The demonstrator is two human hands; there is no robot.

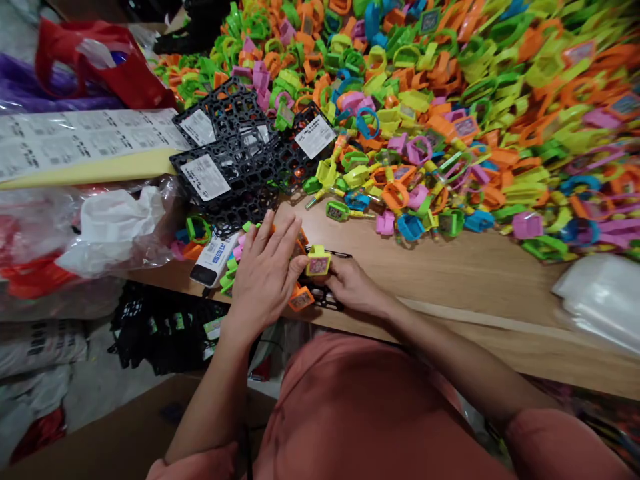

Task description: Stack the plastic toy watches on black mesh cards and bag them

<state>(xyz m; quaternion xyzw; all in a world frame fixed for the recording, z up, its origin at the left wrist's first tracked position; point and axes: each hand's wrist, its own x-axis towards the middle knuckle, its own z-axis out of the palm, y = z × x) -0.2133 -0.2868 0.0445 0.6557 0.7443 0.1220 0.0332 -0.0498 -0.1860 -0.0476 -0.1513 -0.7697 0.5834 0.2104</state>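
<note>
Pinching a small lime-green toy watch in its fingers, the right hand holds it just above the wooden table, while the left hand is spread open close beside.

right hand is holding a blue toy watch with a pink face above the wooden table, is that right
No, the toy watch in the right hand is yellow-green, not blue, as the head view shows. The rest is right: it has a pink face and is held above the wooden table.
</note>
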